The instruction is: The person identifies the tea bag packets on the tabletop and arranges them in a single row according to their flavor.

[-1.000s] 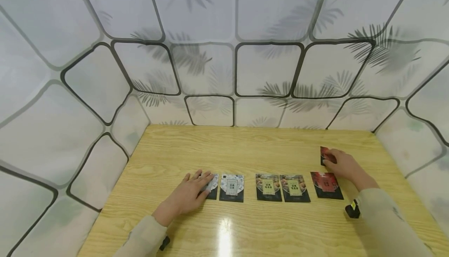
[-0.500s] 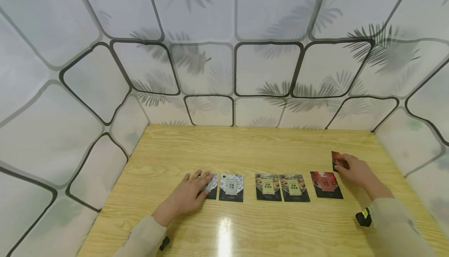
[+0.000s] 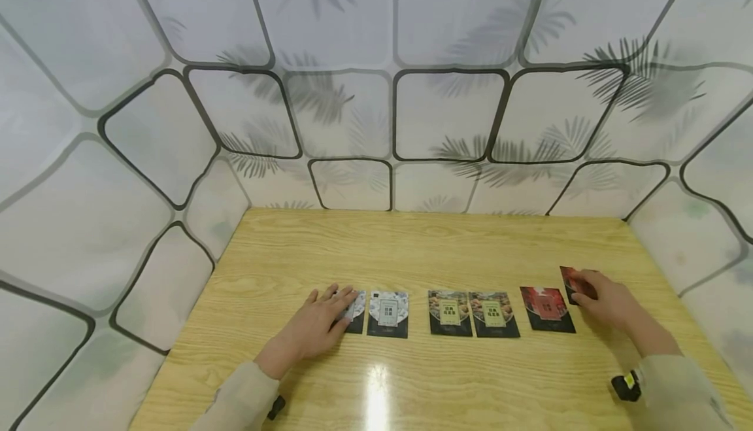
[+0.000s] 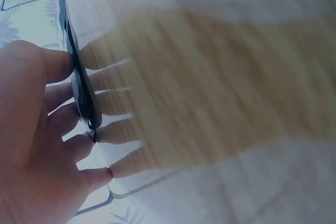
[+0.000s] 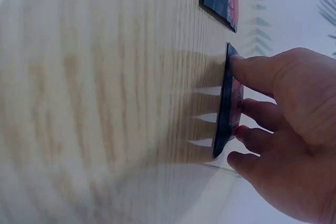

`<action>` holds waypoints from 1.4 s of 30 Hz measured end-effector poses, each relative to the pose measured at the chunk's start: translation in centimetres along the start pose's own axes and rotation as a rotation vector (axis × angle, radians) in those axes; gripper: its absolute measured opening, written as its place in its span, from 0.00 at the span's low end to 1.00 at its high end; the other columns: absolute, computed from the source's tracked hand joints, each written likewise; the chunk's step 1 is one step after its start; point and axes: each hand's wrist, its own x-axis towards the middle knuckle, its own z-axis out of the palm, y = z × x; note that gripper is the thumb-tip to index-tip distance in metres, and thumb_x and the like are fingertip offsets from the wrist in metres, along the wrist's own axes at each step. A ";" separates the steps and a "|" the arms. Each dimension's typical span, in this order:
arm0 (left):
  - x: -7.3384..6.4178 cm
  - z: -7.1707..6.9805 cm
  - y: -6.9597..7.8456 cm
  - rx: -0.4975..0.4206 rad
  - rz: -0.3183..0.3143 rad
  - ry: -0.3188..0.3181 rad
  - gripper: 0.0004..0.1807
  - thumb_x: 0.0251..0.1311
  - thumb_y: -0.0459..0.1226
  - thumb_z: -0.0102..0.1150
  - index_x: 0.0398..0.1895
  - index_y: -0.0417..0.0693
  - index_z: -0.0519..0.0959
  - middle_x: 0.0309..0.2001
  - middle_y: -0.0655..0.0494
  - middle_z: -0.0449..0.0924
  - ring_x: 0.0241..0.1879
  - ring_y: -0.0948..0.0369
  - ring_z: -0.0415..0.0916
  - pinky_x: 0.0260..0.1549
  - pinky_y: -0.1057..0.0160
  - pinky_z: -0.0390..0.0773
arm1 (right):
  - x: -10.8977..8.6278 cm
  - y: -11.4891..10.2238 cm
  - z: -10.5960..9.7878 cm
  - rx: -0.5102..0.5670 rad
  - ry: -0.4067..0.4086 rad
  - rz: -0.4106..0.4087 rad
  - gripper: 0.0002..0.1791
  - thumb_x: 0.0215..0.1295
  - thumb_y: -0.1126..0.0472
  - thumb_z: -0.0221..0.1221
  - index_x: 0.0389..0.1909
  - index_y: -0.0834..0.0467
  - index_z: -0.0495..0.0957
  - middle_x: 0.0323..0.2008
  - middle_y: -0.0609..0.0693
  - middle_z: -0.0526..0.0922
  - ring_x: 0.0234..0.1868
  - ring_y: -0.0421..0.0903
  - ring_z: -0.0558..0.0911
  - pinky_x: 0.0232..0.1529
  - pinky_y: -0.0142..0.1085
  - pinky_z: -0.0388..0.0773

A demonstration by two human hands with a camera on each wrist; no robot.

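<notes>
My left hand (image 3: 314,322) lies with fingers spread and fairly straight on a white-and-black sachet (image 3: 356,318), covering its left part. A matching white sachet (image 3: 388,314) lies just right of it. At the right, my right hand (image 3: 606,297) holds a red-and-black sachet (image 3: 569,282) between thumb and curled fingers. In the right wrist view this red sachet (image 5: 227,114) is at or very near the table, slightly tilted in the head view. Another red sachet (image 3: 548,309) lies flat to its left, apart from it.
Two sachets with a yellow-green label, a left one (image 3: 450,312) and a right one (image 3: 495,314), lie side by side mid-row. The wooden table (image 3: 376,248) meets patterned fabric walls (image 3: 450,117) at the back and sides. A glare patch sits near the front.
My right hand has drawn the held red sachet to the right and toward me, from behind the other red sachet to beside its upper right. The left hand stays still.
</notes>
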 end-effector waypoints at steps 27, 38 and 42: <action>0.0 -0.1 0.1 -0.011 0.002 0.003 0.31 0.81 0.44 0.52 0.82 0.50 0.64 0.81 0.45 0.64 0.81 0.38 0.58 0.74 0.27 0.59 | -3.5 -1.9 -0.1 0.012 -0.017 0.002 0.27 0.70 0.62 0.67 0.65 0.69 0.75 0.62 0.80 0.75 0.54 0.84 0.77 0.50 0.72 0.77; 0.0 -0.2 0.3 -0.013 -0.009 -0.005 0.31 0.81 0.44 0.51 0.83 0.51 0.64 0.81 0.46 0.64 0.81 0.38 0.57 0.74 0.27 0.58 | -4.2 -2.4 0.2 0.011 -0.019 -0.006 0.27 0.70 0.62 0.67 0.65 0.68 0.74 0.62 0.80 0.75 0.52 0.83 0.79 0.48 0.71 0.78; 0.1 -0.2 0.3 -0.014 -0.011 -0.007 0.31 0.81 0.44 0.51 0.83 0.51 0.63 0.81 0.46 0.63 0.81 0.38 0.57 0.75 0.27 0.58 | -4.3 -2.6 0.2 0.003 -0.001 -0.013 0.26 0.70 0.62 0.68 0.65 0.68 0.75 0.61 0.80 0.75 0.52 0.84 0.79 0.48 0.71 0.78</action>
